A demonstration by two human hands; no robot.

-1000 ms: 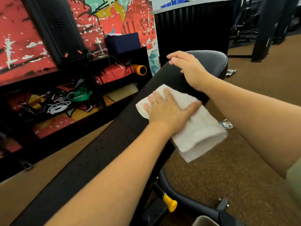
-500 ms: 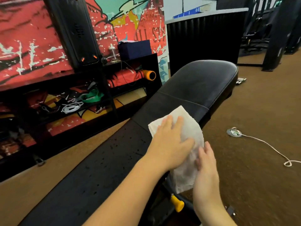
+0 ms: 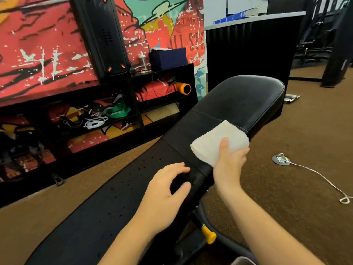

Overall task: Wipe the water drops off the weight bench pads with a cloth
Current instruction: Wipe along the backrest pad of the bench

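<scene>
The white folded cloth (image 3: 215,142) sits on the smooth far pad (image 3: 242,100) of the weight bench, just past the seam and close to the pad's right edge. The right hand (image 3: 228,163) grips it, thumb laid on top and fingers curled round the near right corner.

The left hand (image 3: 166,190) is over the long near pad (image 3: 107,213) beside the seam, fingers spread and slightly bent, holding nothing; contact with the pad cannot be confirmed.

Water drops (image 3: 141,165) dot the long near pad, left of the left hand.

1 yellow knob (image 3: 209,235) shows on the frame under the bench. A white cord (image 3: 315,173) trails across the brown carpet (image 3: 286,207) on the right. A low black shelf (image 3: 137,119) stands against the painted wall (image 3: 38,44) on the left.
</scene>
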